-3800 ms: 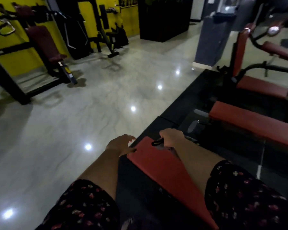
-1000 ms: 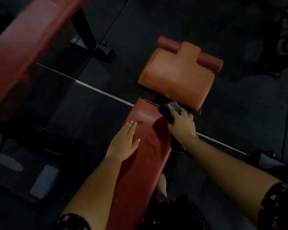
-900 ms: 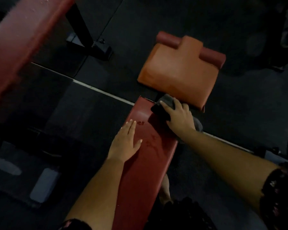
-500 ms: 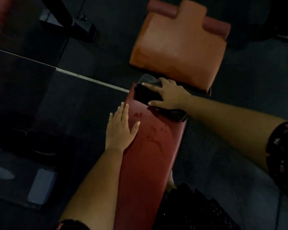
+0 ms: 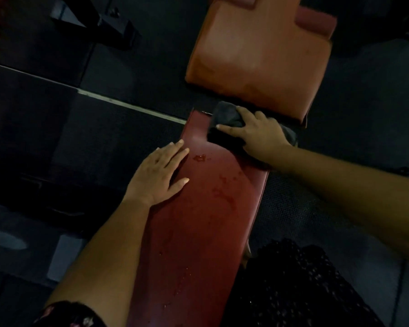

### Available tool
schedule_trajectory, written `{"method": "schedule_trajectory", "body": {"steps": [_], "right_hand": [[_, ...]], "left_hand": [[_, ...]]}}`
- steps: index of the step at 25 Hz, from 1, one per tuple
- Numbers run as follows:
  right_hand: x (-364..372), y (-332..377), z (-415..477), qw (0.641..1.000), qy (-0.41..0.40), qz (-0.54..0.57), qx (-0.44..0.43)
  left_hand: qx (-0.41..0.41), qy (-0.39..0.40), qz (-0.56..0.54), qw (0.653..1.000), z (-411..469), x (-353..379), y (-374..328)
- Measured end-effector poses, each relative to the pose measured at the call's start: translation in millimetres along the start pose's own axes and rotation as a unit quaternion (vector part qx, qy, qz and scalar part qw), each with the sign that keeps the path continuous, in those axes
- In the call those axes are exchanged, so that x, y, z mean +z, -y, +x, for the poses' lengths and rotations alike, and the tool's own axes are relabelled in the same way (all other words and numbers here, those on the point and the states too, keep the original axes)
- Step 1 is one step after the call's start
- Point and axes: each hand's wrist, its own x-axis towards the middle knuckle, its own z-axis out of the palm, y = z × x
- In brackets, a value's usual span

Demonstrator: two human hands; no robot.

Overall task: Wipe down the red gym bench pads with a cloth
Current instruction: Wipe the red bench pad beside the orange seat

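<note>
The right hand [image 5: 257, 135] presses the dark cloth [image 5: 227, 118] with spread fingers, not clutching, on the far end of the long red pad [image 5: 198, 220] — it has slid back rightward off the left corner since half a second ago. The left hand [image 5: 158, 178] lies flat on the pad, bracing. The droplets [image 5: 200, 157] beside it remain — the far end looks wiped, the rest likely waits.

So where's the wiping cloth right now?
In the head view, the dark cloth lies on the far end of the long red pad, pressed under the right hand, just short of the orange seat pad.
</note>
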Motion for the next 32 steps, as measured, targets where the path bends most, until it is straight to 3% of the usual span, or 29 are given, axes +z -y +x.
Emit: {"method": "schedule_trajectory", "body": {"steps": [4, 8, 17, 21, 24, 28, 32], "right_hand": [[26.8, -31.8, -78.1, 0.995, 0.035, 0.019, 0.096], [26.7, -13.3, -82.3, 0.988, 0.029, 0.034, 0.147], [-32.4, 45.9, 54.7, 0.999, -0.013, 0.013, -0.031], [-30.0, 46.3, 43.2, 0.997, -0.006, -0.018, -0.081], [-6.7, 13.2, -14.2, 1.0, 0.008, 0.016, -0.02], [23.5, -17.5, -98.5, 0.995, 0.027, 0.032, 0.092], [24.0, -4.3, -111.1, 0.99, 0.034, 0.05, 0.129]], "left_hand": [[0.086, 0.017, 0.022, 0.996, -7.6, 2.2, 9.1], [0.064, 0.007, -0.011, 0.998, -9.8, 4.6, 3.8], [0.034, -0.003, -0.059, 0.998, -8.7, 10.1, -8.9], [0.013, -0.022, -0.078, 0.997, -11.4, 9.8, -18.0], [-0.015, -0.04, -0.09, 0.995, -19.1, 12.5, -28.4], [-0.145, -0.064, -0.194, 0.968, -31.1, 19.0, -49.3], [-0.137, -0.039, -0.153, 0.978, -34.8, 19.2, -51.5]]}}
